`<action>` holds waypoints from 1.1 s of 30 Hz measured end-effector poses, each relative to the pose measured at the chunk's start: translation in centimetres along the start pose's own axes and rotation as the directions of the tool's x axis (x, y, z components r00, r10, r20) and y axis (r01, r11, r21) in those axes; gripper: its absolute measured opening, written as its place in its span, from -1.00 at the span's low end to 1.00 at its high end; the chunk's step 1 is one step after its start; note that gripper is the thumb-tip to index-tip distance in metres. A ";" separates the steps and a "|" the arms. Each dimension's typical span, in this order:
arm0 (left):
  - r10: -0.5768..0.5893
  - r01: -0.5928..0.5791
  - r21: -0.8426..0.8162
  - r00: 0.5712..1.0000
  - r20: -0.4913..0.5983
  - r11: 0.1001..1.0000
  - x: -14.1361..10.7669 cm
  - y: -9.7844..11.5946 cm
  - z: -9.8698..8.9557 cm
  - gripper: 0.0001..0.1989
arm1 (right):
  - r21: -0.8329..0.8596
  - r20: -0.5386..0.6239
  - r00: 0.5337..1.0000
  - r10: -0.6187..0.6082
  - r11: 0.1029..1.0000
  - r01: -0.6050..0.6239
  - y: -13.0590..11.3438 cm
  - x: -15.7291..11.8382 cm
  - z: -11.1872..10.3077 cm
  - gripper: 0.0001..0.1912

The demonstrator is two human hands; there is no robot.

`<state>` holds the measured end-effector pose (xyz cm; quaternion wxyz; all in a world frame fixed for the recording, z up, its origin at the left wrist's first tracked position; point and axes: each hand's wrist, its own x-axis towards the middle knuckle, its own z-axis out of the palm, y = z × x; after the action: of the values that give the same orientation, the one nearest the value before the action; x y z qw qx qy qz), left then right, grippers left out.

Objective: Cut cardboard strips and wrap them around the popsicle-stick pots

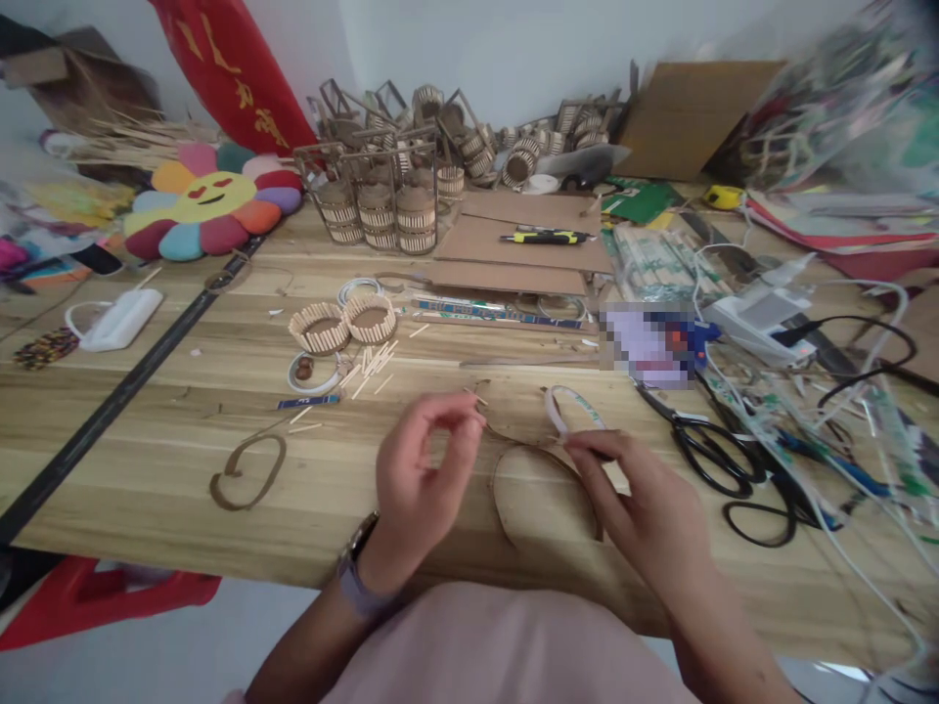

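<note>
My left hand (426,464) is closed in a pinch, with a small wooden stick (475,395) at its fingertips. My right hand (646,504) pinches the lower end of a white ring-shaped strip (556,411) with green lettering. Below and between the hands a thin brown strip (496,489) curves in a loop on the table; whether either hand touches it I cannot tell. Two round baskets of upright sticks (321,329) stand side by side farther back. Loose short sticks (373,364) lie in front of them.
A coiled brown strip (249,474) lies on the left of the table. Black-handled scissors (715,455) and cables are at the right. Finished little baskets (378,215) stand behind, beside cardboard sheets (514,230) bearing a yellow-black cutter (549,237). A flower cushion (212,200) sits back left.
</note>
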<state>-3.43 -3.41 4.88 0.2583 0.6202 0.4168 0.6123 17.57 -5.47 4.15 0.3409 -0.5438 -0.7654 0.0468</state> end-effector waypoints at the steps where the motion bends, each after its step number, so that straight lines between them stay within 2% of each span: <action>1: -0.062 0.053 -0.122 0.996 -0.072 0.991 0.6 0.0 0.2 -0.91 | -0.026 -0.021 1.000 0.015 1.000 -0.016 0.2 0.1 -0.2 -0.81; 2: -0.084 0.057 -0.225 0.990 -0.112 0.973 1.2 0.0 0.4 -0.93 | -0.044 -0.035 0.999 0.026 0.999 -0.028 0.4 0.1 -0.4 -0.81; 4: -0.049 -0.008 -0.332 0.986 -0.161 0.943 2.5 0.4 0.7 -0.95 | -0.068 -0.038 0.999 0.033 0.997 -0.035 0.6 0.0 -0.7 -0.82; 7: 0.096 -0.185 -0.340 0.960 -0.262 0.922 4.3 1.6 0.6 -0.95 | -0.075 -0.014 1.000 0.027 0.997 -0.028 0.7 -0.5 -0.7 -0.82; 10: 0.221 -0.363 -0.300 0.882 -0.418 0.882 5.9 3.4 -0.1 -0.94 | -0.070 -0.002 0.999 0.032 0.997 -0.033 0.7 -0.8 -0.3 -0.84; 11: 0.233 -0.392 -0.273 0.850 -0.472 0.878 6.3 3.9 -0.2 -0.88 | -0.072 -0.002 1.000 0.028 0.997 -0.028 0.7 -0.8 -0.2 -0.84; 12: 0.234 -0.394 -0.253 0.839 -0.490 0.883 6.5 4.2 -0.3 -0.78 | -0.074 -0.006 1.000 0.017 0.997 -0.018 0.7 -0.7 0.0 -0.84; 13: 0.222 -0.379 -0.242 0.840 -0.496 0.893 6.6 4.3 -0.3 -0.69 | -0.077 -0.010 1.000 0.006 0.997 -0.007 0.7 -0.6 0.2 -0.85; 15: 0.173 -0.312 -0.250 0.873 -0.455 0.917 5.9 3.8 0.1 -0.61 | -0.091 -0.017 1.000 -0.019 0.996 0.017 0.7 -0.5 0.6 -0.84; 17: 0.129 -0.267 -0.276 0.893 -0.432 0.923 4.3 2.5 0.9 -0.88 | -0.106 -0.017 0.998 -0.054 0.993 0.051 1.0 -0.4 1.1 -0.84; 18: 0.105 -0.231 -0.266 0.903 -0.416 0.936 3.3 1.7 1.3 -0.90 | -0.115 -0.019 0.997 -0.076 0.991 0.073 1.2 -0.4 1.4 -0.84; 21: 0.029 -0.097 -0.237 0.961 -0.276 0.967 0.0 -0.5 2.2 -0.90 | -0.155 -0.016 0.988 -0.156 0.976 0.151 2.5 -0.6 2.5 -0.84; 24: -0.063 0.015 -0.246 0.980 -0.191 0.969 -2.6 -1.4 2.1 -0.85 | -0.184 0.071 0.976 -0.206 0.959 0.216 3.9 -0.9 3.4 -0.79; 26: -0.184 0.122 -0.283 0.962 -0.203 0.951 -3.7 -1.3 1.7 -0.83 | -0.198 0.158 0.967 -0.200 0.953 0.229 4.7 -0.8 4.0 -0.73; 29: -0.403 0.297 -0.372 0.881 -0.248 0.879 -4.6 -1.0 0.6 -0.84 | -0.279 0.185 0.968 -0.171 0.935 0.218 5.4 -0.5 4.6 -0.70; 31: -0.479 0.352 -0.412 0.837 -0.262 0.840 -5.0 -0.7 -0.4 -0.88 | -0.320 0.159 0.971 -0.178 0.921 0.221 5.6 -0.4 4.9 -0.74; 33: -0.504 0.368 -0.411 0.811 -0.298 0.834 -5.6 -0.7 -1.3 -0.92 | -0.310 0.158 0.967 -0.201 0.920 0.242 5.7 -0.4 5.2 -0.80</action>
<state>-4.31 -7.98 1.43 0.4057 0.3167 0.4830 0.7084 19.21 -1.96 -2.57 0.2012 -0.4987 -0.8387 -0.0859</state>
